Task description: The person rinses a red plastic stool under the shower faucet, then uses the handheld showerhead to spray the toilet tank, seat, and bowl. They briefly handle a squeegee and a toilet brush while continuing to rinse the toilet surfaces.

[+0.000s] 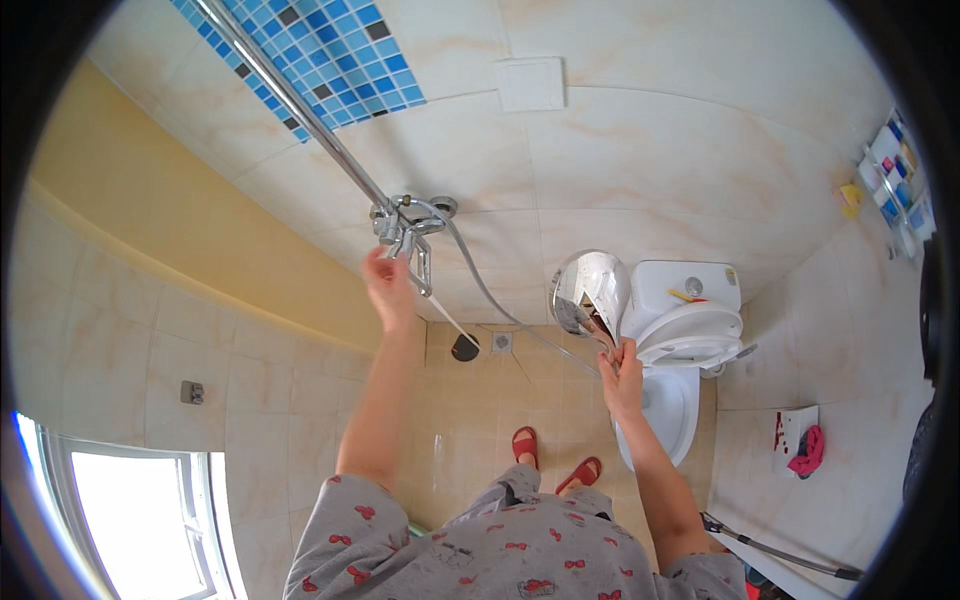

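My left hand [391,287], slightly blurred, is raised at the chrome shower mixer tap [409,238] on the wall; whether its fingers touch the tap I cannot tell. A thin white stream [452,321] runs from the spout down towards a round dark object [465,347] on the floor. In my right hand [622,377] is the handle of a chrome handheld shower head [591,294], its round head up. A grey flexible hose [480,277] curves from the mixer tap towards my right hand.
A white toilet [670,420] with its lid raised stands beside my right arm. A floor drain [502,343] lies near the wall. The chrome riser pipe [300,109] slopes up left. A loaded shelf [892,184] hangs at right, and a window [135,517] is at lower left.
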